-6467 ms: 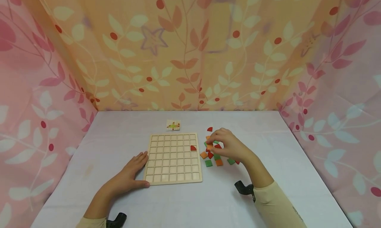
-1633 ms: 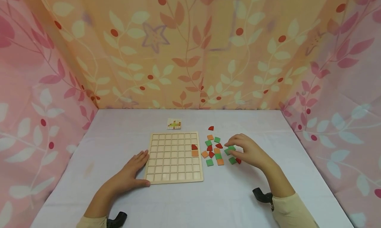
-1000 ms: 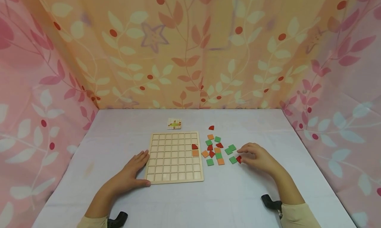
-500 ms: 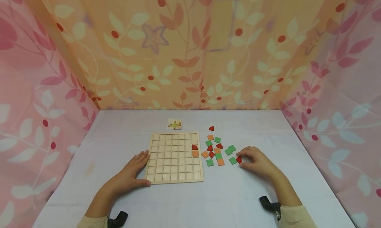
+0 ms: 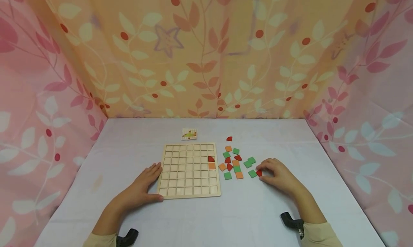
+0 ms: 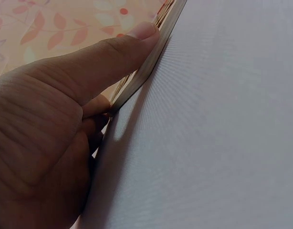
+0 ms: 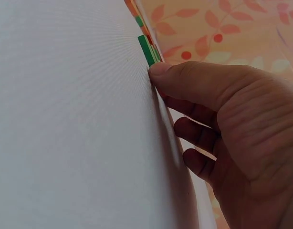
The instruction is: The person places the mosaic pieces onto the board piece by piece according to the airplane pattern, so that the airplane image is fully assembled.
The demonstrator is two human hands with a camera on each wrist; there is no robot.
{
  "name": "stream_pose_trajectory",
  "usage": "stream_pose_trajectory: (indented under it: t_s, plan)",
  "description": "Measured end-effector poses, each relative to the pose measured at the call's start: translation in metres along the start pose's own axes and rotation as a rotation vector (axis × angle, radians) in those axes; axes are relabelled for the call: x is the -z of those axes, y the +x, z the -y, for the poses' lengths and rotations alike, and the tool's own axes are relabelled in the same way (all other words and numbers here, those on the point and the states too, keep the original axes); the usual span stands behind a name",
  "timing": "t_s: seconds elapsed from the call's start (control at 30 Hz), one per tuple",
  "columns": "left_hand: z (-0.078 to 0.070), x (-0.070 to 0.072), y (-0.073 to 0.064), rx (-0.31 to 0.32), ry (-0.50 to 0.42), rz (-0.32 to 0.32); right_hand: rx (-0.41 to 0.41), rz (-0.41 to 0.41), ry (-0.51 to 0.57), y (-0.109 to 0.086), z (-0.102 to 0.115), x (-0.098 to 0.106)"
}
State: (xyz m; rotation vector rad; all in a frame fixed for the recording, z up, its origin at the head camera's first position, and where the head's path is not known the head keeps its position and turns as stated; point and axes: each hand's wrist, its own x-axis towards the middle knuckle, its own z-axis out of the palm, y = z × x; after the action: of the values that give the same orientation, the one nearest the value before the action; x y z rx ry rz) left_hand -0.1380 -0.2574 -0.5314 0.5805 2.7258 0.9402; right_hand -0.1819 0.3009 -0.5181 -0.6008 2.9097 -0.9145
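A pale wooden grid board (image 5: 180,175) lies on the table, with a red quarter-circle tile (image 5: 211,159) and an orange square tile (image 5: 211,166) in its rightmost column. Against its near left corner rests my left hand (image 5: 142,186), fingers straight along the left side and thumb (image 6: 141,33) on the near edge. My right hand (image 5: 279,175) pinches another red quarter-circle tile (image 5: 259,173) between thumb and forefinger at the right end of the loose tiles. Beside that tile lies a green square tile (image 5: 252,174); in the right wrist view my thumb (image 7: 184,81) mostly hides the red one.
Several loose green, orange and red tiles (image 5: 237,169) are scattered right of the board. A lone red tile (image 5: 229,138) lies farther back. Behind the board is a small pattern card (image 5: 189,134). Patterned cloth (image 5: 206,60) walls the table on its far side and both flanks.
An orange square that my right hand held is now in the board, below the red tile. That hand has moved right, past the green tiles, to the red tile. My left hand stays put.
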Motion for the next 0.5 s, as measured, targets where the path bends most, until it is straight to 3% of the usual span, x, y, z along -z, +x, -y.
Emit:
stream_pose_trajectory:
  t_s: [0.5]
  plan:
    - [-0.0011,0.0008,-0.0002,-0.008,0.000,-0.007,0.031,-0.005,-0.005,-0.0025,0.0009,0.0015]
